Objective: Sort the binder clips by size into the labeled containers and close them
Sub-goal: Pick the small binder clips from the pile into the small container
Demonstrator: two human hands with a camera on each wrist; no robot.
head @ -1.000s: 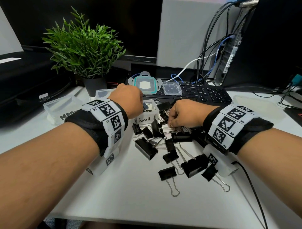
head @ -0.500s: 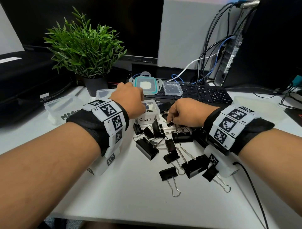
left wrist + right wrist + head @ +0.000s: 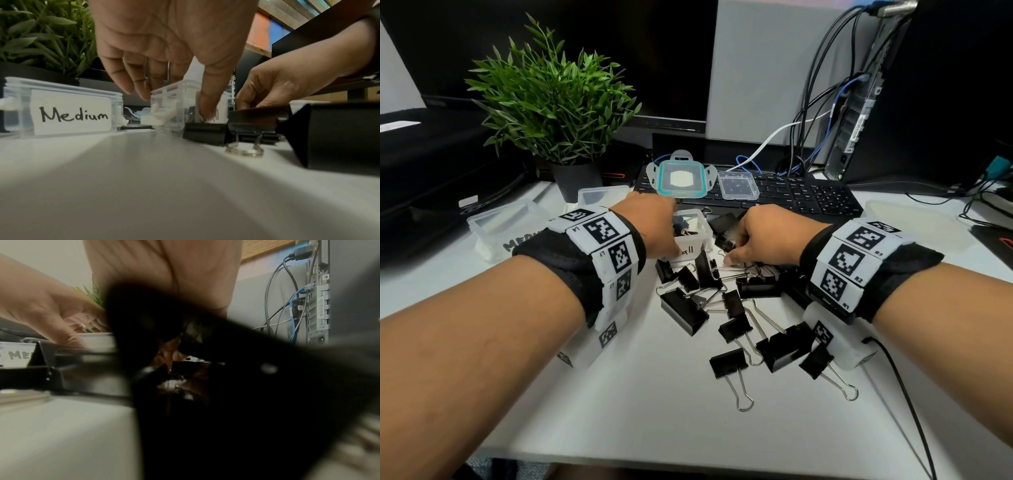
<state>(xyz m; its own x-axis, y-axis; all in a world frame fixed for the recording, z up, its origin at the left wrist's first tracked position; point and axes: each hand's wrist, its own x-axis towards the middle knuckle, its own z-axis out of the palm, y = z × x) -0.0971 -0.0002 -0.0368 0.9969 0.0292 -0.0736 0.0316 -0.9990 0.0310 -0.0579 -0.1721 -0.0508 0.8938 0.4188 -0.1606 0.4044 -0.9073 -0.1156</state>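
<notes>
Left hand [image 3: 168, 40] fingers loosely spread around the Small container [image 3: 690, 236], thumb on its label, right hand [image 3: 767, 236] fingers curled into the binder clips [image 3: 722, 308], grasp unclear.

I'm at an office desk: beyond my hands lies a black keyboard [image 3: 784, 195], with a dark monitor [image 3: 619, 58] behind it, a computer tower [image 3: 859, 113] trailing cables [image 3: 815, 102] further right, and a potted plant [image 3: 554, 99] beyond my left hand.

A potted plant [image 3: 554, 99] stands left of a keyboard [image 3: 808, 195].
</notes>
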